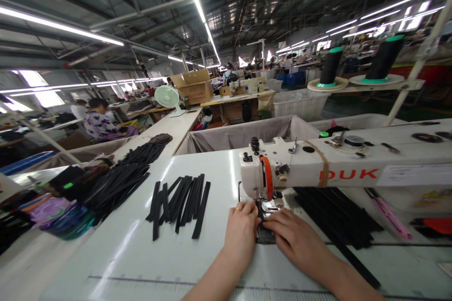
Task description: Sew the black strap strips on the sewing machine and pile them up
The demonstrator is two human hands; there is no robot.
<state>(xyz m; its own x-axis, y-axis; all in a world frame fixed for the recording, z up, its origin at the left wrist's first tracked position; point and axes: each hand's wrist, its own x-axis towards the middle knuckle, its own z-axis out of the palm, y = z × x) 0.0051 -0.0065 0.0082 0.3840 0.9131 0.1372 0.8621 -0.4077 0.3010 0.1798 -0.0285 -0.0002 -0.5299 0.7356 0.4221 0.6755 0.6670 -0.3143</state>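
Observation:
At the needle end of a white sewing machine (300, 164), my left hand (242, 225) and my right hand (294, 235) meet from either side. Between their fingertips is a short black fabric strip (261, 216), lying by the presser foot (271, 207). Both hands have their fingers bent and closed at its edges; much of the strip is hidden under them. Left of my left hand, a small group of black strips (181, 200) is spread on the tabletop. More black strips (335, 216) lie beneath the machine arm, to the right of my right hand.
A large heap of black strips (123, 174) lies at the left, near a purple and teal container (58, 214). Pink-handled snips (390, 214) rest under the machine arm. Thread cones (331, 68) stand at right. Behind are a cloth-lined bin (240, 134), a fan (167, 98) and a seated person (102, 122).

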